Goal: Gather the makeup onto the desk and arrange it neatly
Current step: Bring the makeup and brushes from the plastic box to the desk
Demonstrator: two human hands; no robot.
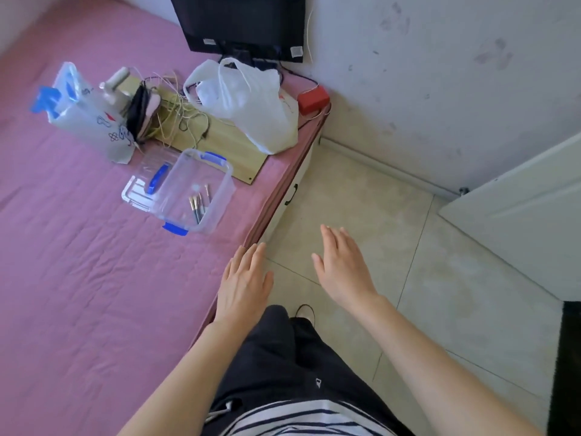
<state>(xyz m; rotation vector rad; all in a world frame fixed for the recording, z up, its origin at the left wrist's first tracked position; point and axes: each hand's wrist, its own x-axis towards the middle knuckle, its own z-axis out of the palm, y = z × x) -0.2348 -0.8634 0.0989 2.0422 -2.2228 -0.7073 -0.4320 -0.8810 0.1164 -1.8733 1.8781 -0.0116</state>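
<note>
Evidently the makeup on view consisted of a few brushes [198, 205] lying loose in the bottom of a clear plastic box [195, 190] with blue clips, which sat uncovered on the pink bed [94, 278] near its edge. The brushes lay side by side, their long axes running roughly away from the person, bristle ends towards the far side of the box. A clear lid [141, 184] with a blue handle lay touching the box on its left. The box stood ahead of and to the left of both hands. The left hand [243, 283] hovered over the bed edge, fingers straight and together, palm down, holding nothing. The right hand [342, 265] hovered over the tiled floor [361, 199], likewise flat and empty. The left hand was judged the nearer to the box, so a reach forward and leftward would fall to it first. Beyond the box lay a wooden board [226, 143] carrying a white plastic bag [248, 102], tangled cords [179, 114] and a dark pouch [140, 113]; whether these held further makeup could not be determined. No desk was visible. The brushes were small and slightly blurred, so their exact number was uncertain.
</note>
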